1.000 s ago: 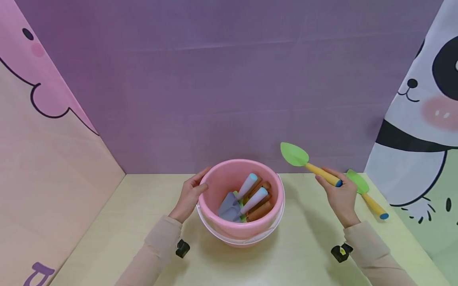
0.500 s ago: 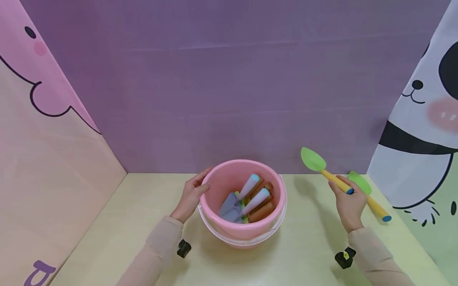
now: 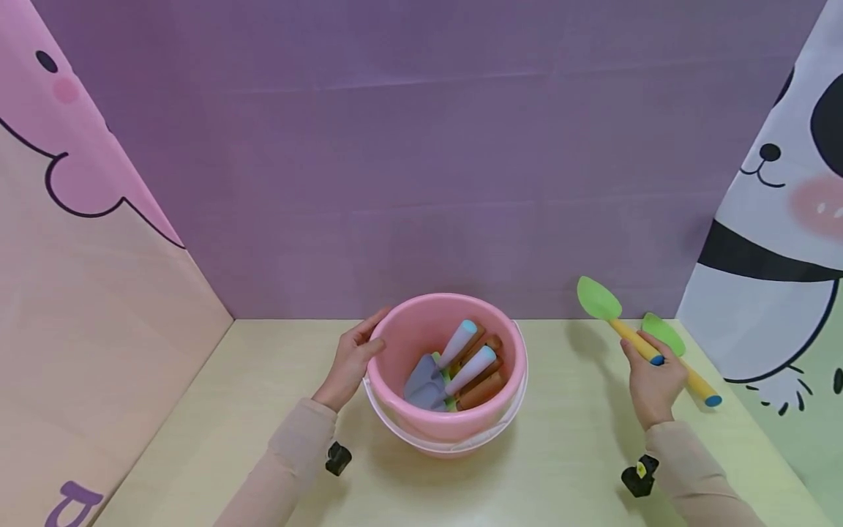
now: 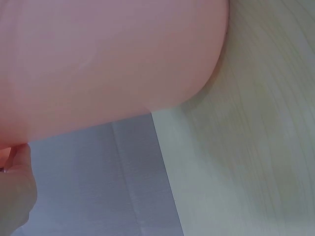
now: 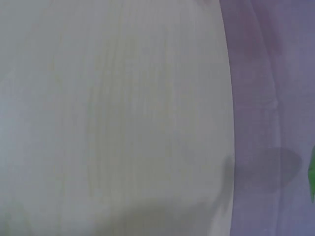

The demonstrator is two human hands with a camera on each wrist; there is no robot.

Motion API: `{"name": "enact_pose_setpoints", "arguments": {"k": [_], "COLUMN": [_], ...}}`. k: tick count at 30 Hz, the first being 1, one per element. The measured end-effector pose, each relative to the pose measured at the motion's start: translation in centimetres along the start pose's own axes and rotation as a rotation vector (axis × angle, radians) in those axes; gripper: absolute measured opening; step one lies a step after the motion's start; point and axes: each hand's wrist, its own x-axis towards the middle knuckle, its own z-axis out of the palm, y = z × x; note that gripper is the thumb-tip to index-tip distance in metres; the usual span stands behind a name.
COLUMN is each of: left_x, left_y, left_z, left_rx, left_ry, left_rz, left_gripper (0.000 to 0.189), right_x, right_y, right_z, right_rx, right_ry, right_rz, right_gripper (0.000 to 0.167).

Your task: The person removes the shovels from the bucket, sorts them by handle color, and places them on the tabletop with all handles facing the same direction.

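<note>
Your left grip clasps the rim of the round pink bucket, which is near the back edge of the pale wood-grain surface, with grey-bladed tools inside. Your right grip pinches a green-bladed, yellow-handled toy trowel near the back right corner, beside a matching second trowel.

Left wall — purple mark, perhaps letter, unreadable

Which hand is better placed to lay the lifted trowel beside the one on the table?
Right, most likely: the right hand holds the lifted green trowel, close to the second green trowel. The left hand is farther off, gripping the pink bucket.
</note>
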Motion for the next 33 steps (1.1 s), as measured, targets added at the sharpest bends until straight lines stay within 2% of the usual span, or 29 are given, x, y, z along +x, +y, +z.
{"name": "enact_pose_setpoints", "arguments": {"k": [8,21,28,33], "left_x": [-0.1,0.0,0.0,0.1], "left_y": [0.0,-0.1,0.0,0.2], "left_z": [0.0,0.1,0.1,0.1], "left_rx": [0.008,0.017,0.008,0.008], "left_ry": [0.009,0.007,0.010,0.006], "left_rz": [0.013,0.005,0.008,0.023], "left_gripper": [0.053,0.053,0.054,0.054], "right_x": [0.5,1.3,1.6,1.8], "right_y": [1.1,2.6,3.4,3.8], "right_z": [-0.5,-1.5,-1.8,-1.9], "right_rx": [-0.066,-0.097,-0.216,-0.237], "right_ry": [0.039,0.059,0.045,0.055], "right_rz": [-0.017,0.071,0.023,-0.015], "right_gripper": [0.040,0.044,0.045,0.042]}}
